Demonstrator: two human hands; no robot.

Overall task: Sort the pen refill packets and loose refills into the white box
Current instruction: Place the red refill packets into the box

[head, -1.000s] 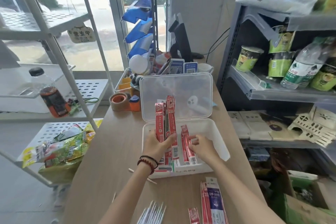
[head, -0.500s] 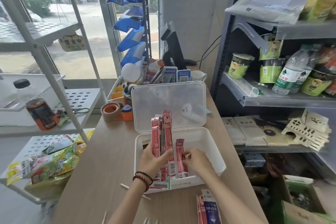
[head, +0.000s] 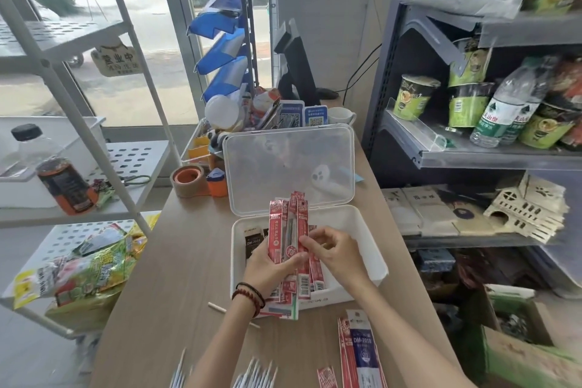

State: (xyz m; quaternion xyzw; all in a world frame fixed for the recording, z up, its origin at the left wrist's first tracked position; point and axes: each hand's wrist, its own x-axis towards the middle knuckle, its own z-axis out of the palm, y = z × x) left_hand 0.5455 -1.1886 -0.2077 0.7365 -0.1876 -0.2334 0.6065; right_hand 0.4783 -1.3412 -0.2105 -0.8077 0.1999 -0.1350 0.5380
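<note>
My left hand point(head: 271, 268) grips a bundle of red refill packets point(head: 288, 230), held upright over the white box point(head: 368, 249). My right hand point(head: 335, 250) pinches the right edge of that bundle with thumb and fingers. A black packet point(head: 253, 244) lies inside the box at its left. The box's clear lid point(head: 288, 167) stands open behind. More packets, red and blue point(head: 359, 353), lie on the wooden table near its front edge. Loose white refills point(head: 255, 375) lie at the bottom of the view.
A tape roll point(head: 188, 179) and an orange dispenser point(head: 216, 183) sit left of the lid. A cluttered organiser point(head: 201, 145) stands behind. A white rack with snack bags point(head: 85, 268) is on the left, grey shelves with cups and bottles point(head: 491, 116) on the right.
My right hand rose from the packets lying in the box to the bundle in my left hand. The camera moved closer and tilted.
</note>
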